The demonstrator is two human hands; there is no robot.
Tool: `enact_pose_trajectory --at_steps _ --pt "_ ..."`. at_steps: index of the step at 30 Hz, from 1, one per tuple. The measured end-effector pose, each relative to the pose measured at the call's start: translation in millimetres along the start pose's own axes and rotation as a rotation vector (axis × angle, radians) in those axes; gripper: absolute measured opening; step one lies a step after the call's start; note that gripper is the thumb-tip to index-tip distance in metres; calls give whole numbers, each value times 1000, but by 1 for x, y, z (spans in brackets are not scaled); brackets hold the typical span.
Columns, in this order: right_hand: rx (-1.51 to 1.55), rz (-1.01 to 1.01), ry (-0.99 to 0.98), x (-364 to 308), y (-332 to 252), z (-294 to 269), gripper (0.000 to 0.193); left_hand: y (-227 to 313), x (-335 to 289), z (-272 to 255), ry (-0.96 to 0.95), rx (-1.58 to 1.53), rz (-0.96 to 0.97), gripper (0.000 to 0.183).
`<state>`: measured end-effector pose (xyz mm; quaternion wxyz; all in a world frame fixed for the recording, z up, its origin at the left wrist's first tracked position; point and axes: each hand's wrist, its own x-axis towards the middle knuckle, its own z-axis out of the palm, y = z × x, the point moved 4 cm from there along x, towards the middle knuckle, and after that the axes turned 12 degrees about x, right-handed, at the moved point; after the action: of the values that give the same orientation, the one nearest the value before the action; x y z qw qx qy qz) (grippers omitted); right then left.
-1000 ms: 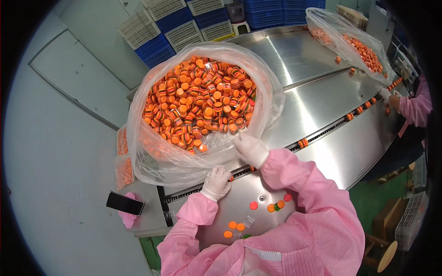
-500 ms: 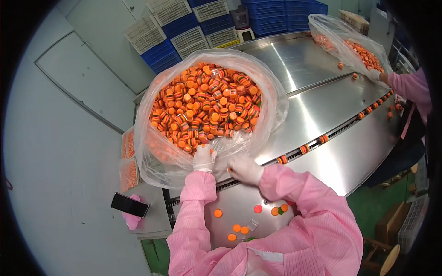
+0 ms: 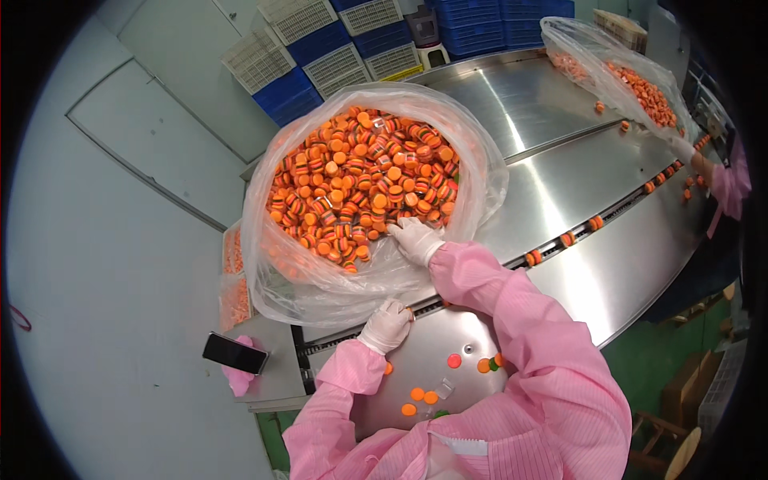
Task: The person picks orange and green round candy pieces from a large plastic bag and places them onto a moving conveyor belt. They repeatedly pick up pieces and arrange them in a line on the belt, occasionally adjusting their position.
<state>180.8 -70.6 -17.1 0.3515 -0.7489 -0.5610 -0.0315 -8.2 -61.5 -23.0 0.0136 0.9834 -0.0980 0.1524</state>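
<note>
A large clear plastic bag [image 3: 480, 172] stands wide-mouthed on the metal table, full of small round orange candies [image 3: 352, 188] with dark, red and green stripes. My right hand [image 3: 418, 242], in a white glove, reaches over its near rim, fingers drawn together at the edge of the heap. What they grip is hidden. Beside the conveyor slot [image 3: 346, 339], my gloved left hand [image 3: 386, 326] is closed, an orange striped candy [image 3: 410, 314] showing at its fingertips. Another candy [image 3: 446, 303] sits in the slot to its right.
Loose orange discs [image 3: 424, 396], a red disc [image 3: 454, 361] and a clear plastic piece [image 3: 446, 388] lie before me. Striped candies [image 3: 568, 239] line the slot rightward. A phone [image 3: 234, 353] rests at left. A co-worker's sleeve [image 3: 730, 188] and second bag [image 3: 576, 48] are at far right.
My left hand has left the bag's near rim and come down to the slot. My right hand has moved up into the bag. Candies along the slot have shifted right.
</note>
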Motion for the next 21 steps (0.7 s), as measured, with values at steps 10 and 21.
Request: enact_pose_trajectory --at_steps 10,21 --pt "326 92 10 -3 -6 18 26 -101 51 -28 161 256 -322 18" --pt "223 315 -192 -107 -56 -1 28 -88 47 -19 158 -211 -413 30"
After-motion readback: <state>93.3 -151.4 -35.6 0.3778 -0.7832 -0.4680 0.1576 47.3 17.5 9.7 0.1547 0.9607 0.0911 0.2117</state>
